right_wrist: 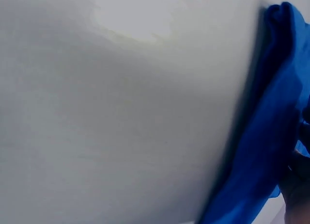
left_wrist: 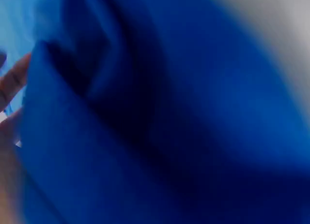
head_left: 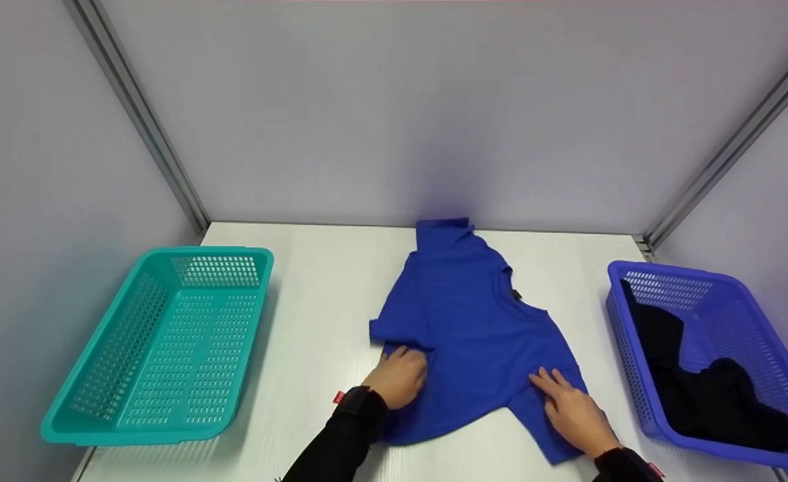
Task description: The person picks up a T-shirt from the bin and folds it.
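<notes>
A blue T-shirt point(head_left: 470, 321) lies on the white table with its neckline, which has a small dark label, toward the right. One sleeve points to the back wall and the other toward the front right. At the shirt's left side my left hand point(head_left: 399, 377) grips the fabric with bent fingers, beside a folded-over part. Blue cloth point(left_wrist: 160, 112) fills most of the left wrist view, with fingers point(left_wrist: 14, 81) at its left edge. My right hand point(head_left: 578, 415) rests on the front sleeve, fingers extended. In the right wrist view, the shirt's edge point(right_wrist: 271, 122) runs beside that hand, which is dark and partly cut off.
A teal plastic basket point(head_left: 243, 375) stands on the left of the table point(head_left: 313, 294). On the right is a purple-blue basket point(head_left: 645, 395) holding black cloth point(head_left: 708, 395). Grey panels point(head_left: 340, 114) with metal posts enclose the back and sides.
</notes>
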The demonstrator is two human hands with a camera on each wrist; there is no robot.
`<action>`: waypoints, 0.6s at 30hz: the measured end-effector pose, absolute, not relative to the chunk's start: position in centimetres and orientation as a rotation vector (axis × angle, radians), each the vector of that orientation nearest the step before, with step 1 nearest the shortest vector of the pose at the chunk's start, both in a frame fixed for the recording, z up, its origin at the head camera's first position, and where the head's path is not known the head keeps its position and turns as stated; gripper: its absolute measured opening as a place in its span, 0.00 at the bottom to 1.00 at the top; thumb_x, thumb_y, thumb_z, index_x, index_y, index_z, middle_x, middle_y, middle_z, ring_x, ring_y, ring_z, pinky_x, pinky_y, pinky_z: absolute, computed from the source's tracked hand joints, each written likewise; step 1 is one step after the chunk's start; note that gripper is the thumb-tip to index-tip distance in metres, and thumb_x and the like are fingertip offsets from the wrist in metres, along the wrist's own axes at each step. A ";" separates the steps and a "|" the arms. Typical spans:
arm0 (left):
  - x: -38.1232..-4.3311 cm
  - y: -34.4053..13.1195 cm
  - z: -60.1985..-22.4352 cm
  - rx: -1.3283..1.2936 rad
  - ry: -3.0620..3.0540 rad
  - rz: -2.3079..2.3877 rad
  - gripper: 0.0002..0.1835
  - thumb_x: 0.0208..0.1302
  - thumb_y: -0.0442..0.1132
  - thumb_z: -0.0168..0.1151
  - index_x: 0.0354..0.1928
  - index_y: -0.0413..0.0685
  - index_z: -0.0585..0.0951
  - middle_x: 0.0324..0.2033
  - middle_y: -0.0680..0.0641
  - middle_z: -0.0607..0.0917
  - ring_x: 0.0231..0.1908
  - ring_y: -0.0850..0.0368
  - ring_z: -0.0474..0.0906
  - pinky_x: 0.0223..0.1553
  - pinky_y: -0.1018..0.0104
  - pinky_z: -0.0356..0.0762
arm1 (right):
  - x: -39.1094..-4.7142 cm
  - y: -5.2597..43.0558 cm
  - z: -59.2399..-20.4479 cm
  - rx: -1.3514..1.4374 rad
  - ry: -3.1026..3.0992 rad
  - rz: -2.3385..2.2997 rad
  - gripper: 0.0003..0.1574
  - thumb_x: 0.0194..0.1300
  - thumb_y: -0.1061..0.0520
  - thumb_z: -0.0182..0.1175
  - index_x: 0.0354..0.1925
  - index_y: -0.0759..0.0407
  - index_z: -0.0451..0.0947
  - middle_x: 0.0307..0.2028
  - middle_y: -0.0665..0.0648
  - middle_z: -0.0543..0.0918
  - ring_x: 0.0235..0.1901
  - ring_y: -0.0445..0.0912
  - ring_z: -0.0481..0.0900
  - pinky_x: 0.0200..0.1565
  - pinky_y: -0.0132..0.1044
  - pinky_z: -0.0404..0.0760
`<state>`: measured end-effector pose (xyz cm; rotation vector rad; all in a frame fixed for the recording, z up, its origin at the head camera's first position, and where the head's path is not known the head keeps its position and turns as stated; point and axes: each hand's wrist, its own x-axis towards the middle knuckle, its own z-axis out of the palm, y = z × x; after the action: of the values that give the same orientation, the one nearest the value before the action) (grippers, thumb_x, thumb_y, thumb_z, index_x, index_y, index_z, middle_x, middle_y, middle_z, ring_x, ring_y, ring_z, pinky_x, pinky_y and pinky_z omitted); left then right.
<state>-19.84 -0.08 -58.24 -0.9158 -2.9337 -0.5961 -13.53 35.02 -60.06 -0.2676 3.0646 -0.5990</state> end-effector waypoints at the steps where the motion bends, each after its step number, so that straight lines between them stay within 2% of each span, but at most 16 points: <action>1: -20.0 -0.2 -58.4 -0.845 -2.918 -0.679 0.05 0.67 0.31 0.60 0.42 0.40 0.83 0.48 0.41 0.83 0.51 0.38 0.81 0.51 0.43 0.81 | -13.5 35.1 -60.1 -0.259 3.065 -0.602 0.28 0.67 0.70 0.58 0.65 0.63 0.80 0.65 0.70 0.78 0.67 0.70 0.72 0.59 0.68 0.75; 4: -20.8 -0.9 -59.1 -0.548 -2.814 -0.790 0.08 0.60 0.24 0.62 0.39 0.39 0.77 0.42 0.37 0.79 0.41 0.35 0.79 0.40 0.43 0.82 | -13.3 35.3 -60.3 -0.241 3.067 -0.615 0.29 0.67 0.70 0.59 0.65 0.62 0.79 0.65 0.69 0.78 0.67 0.70 0.73 0.58 0.68 0.76; 6: -21.5 -1.7 -59.6 -0.314 -2.788 -0.771 0.15 0.55 0.23 0.66 0.44 0.38 0.76 0.46 0.35 0.77 0.41 0.33 0.77 0.37 0.41 0.82 | -13.3 35.3 -60.2 -0.234 3.066 -0.621 0.29 0.67 0.70 0.59 0.65 0.61 0.79 0.66 0.69 0.77 0.66 0.70 0.73 0.57 0.68 0.76; 9: -22.1 -2.9 -60.3 -0.124 -2.828 -0.735 0.27 0.56 0.23 0.67 0.59 0.35 0.74 0.55 0.34 0.76 0.46 0.30 0.76 0.42 0.39 0.80 | -13.4 35.4 -60.2 -0.225 3.061 -0.621 0.29 0.68 0.70 0.58 0.66 0.60 0.79 0.66 0.69 0.77 0.66 0.69 0.73 0.57 0.68 0.76; 11: -22.3 -3.5 -60.6 -0.089 -2.877 -0.730 0.31 0.59 0.25 0.68 0.66 0.38 0.73 0.60 0.36 0.75 0.51 0.30 0.74 0.46 0.38 0.78 | -13.5 35.4 -60.1 -0.226 3.058 -0.614 0.29 0.68 0.69 0.58 0.66 0.60 0.79 0.66 0.69 0.77 0.66 0.69 0.73 0.58 0.68 0.76; 14: -22.6 -3.5 -61.2 -0.111 -2.926 -0.720 0.27 0.64 0.30 0.68 0.65 0.44 0.78 0.62 0.39 0.75 0.54 0.31 0.71 0.48 0.37 0.75 | -13.5 35.4 -59.9 -0.216 3.055 -0.613 0.28 0.68 0.69 0.58 0.66 0.60 0.79 0.66 0.69 0.77 0.66 0.69 0.73 0.58 0.68 0.76; 18: -23.0 -3.0 -61.5 -0.121 -2.891 -0.706 0.14 0.63 0.33 0.71 0.50 0.42 0.84 0.59 0.39 0.76 0.53 0.30 0.71 0.47 0.36 0.76 | -13.6 35.3 -60.0 -0.213 3.043 -0.628 0.28 0.69 0.68 0.57 0.66 0.61 0.79 0.66 0.69 0.77 0.67 0.69 0.72 0.60 0.68 0.74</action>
<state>-22.98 -2.95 -61.51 -0.1209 -2.8914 -0.7059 -13.64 35.32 -60.02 -0.2128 3.0429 -0.6283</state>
